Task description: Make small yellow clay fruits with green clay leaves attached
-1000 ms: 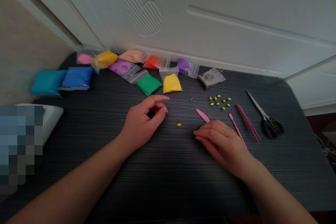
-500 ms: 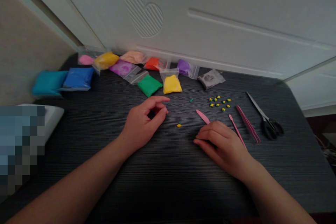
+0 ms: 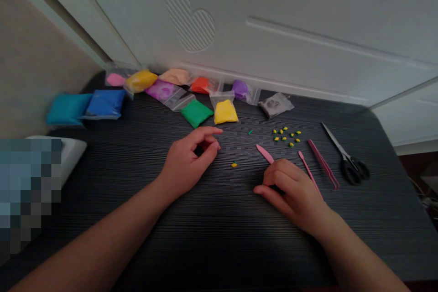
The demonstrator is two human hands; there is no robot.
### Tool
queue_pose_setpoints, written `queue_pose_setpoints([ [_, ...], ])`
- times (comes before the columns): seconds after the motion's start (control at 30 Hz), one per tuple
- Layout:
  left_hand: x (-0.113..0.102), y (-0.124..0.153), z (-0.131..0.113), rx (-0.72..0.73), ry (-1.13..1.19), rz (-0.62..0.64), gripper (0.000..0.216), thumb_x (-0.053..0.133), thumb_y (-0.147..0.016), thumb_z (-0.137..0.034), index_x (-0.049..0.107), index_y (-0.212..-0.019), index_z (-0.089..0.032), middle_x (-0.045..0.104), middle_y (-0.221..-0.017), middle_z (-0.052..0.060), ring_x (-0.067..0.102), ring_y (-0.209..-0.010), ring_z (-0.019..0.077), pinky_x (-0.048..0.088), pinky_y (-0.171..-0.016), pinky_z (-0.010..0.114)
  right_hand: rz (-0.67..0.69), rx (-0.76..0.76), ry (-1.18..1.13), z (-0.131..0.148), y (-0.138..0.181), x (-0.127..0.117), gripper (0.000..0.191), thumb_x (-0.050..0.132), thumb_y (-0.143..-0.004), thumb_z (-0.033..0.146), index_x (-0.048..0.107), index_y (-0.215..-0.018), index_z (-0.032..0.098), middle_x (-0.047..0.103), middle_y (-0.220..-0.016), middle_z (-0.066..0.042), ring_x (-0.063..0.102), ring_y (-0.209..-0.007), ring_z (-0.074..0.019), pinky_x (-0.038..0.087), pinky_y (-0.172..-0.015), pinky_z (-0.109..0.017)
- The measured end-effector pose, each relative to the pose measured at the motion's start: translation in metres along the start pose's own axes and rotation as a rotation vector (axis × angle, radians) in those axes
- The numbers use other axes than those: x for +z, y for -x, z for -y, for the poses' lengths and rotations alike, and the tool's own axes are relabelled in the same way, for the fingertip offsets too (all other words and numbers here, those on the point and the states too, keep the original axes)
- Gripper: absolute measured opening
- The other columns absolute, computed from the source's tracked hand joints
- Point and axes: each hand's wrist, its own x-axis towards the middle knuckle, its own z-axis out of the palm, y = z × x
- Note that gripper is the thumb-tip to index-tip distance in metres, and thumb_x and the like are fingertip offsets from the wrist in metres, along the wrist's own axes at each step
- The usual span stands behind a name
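My left hand (image 3: 186, 159) rests on the dark table (image 3: 219, 237), fingers curled with thumb and forefinger close together; what they pinch, if anything, is too small to make out. My right hand (image 3: 290, 189) lies to the right with fingers curled under, hiding whatever is beneath them. A tiny yellow-and-green clay piece (image 3: 234, 164) sits between the two hands. A pink flat clay tool (image 3: 264, 153) lies just beyond my right hand. Several more small yellow-and-green pieces (image 3: 285, 135) lie farther back.
Bags of coloured clay line the back: blue (image 3: 104, 103), green (image 3: 196, 113), yellow (image 3: 225, 111), purple (image 3: 239, 89), grey (image 3: 274, 104), others. A pink stick (image 3: 308, 169), pink tweezers (image 3: 323, 163) and black scissors (image 3: 347, 157) lie right. A white object (image 3: 71, 153) sits left.
My right hand's fingers have curled in tighter under the palm and drawn slightly towards me. My left hand has hardly moved. The view has shifted a little.
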Motion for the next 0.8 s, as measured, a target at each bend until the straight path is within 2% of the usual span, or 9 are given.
queue_pose_setpoints([
  [0.07, 0.0, -0.0002, 0.0003, 0.003, -0.002, 0.001, 0.028, 0.052, -0.08, -0.029, 0.055, -0.107, -0.022, 0.063, -0.082, 0.0, 0.06, -0.076, 0.0137, 0.045, -0.073, 0.026, -0.034, -0.01, 0.0, -0.0012, 0.0007, 0.001, 0.01, 0.059, -0.078, 0.026, 0.055, -0.077, 0.018, 0.059, -0.076, -0.002, 0.053, -0.077, -0.0141, 0.045, -0.073, -0.031],
  [0.17, 0.0, -0.0005, 0.0006, 0.014, -0.003, -0.005, 0.027, 0.052, -0.08, -0.028, 0.055, -0.107, -0.022, 0.063, -0.082, 0.0, 0.06, -0.076, 0.0133, 0.045, -0.073, 0.026, -0.053, -0.034, 0.001, -0.0035, 0.0013, 0.0024, 0.009, 0.058, -0.079, 0.02, 0.057, -0.087, 0.018, 0.06, -0.083, -0.002, 0.054, -0.082, -0.0131, 0.045, -0.077, -0.03],
  [0.27, 0.0, -0.0004, 0.0008, 0.012, -0.009, -0.009, 0.028, 0.052, -0.08, -0.029, 0.055, -0.107, -0.022, 0.063, -0.083, 0.0, 0.06, -0.076, 0.0134, 0.045, -0.072, 0.026, -0.047, -0.045, 0.019, -0.0046, 0.0017, 0.0026, 0.022, 0.053, -0.081, 0.014, 0.056, -0.103, 0.018, 0.061, -0.093, -0.003, 0.054, -0.089, -0.0127, 0.044, -0.082, -0.029],
  [0.4, 0.0, -0.0003, 0.0007, 0.011, -0.012, -0.007, 0.028, 0.052, -0.08, -0.029, 0.055, -0.107, -0.022, 0.063, -0.083, 0.0, 0.06, -0.075, 0.0134, 0.045, -0.072, 0.026, -0.049, -0.039, 0.031, -0.0049, 0.0022, 0.0021, 0.031, 0.048, -0.082, 0.009, 0.052, -0.112, 0.017, 0.06, -0.1, -0.005, 0.053, -0.095, -0.0136, 0.044, -0.086, -0.029],
  [0.8, -0.0003, 0.0002, 0.0001, 0.021, -0.007, -0.01, 0.028, 0.052, -0.08, -0.027, 0.056, -0.107, -0.021, 0.064, -0.082, 0.0, 0.06, -0.075, 0.0133, 0.045, -0.073, 0.025, -0.076, -0.049, -0.014, -0.0061, 0.0024, 0.0027, 0.021, 0.051, -0.081, 0.01, 0.055, -0.1, 0.019, 0.063, -0.094, -0.002, 0.056, -0.09, -0.0117, 0.045, -0.082, -0.027],
])
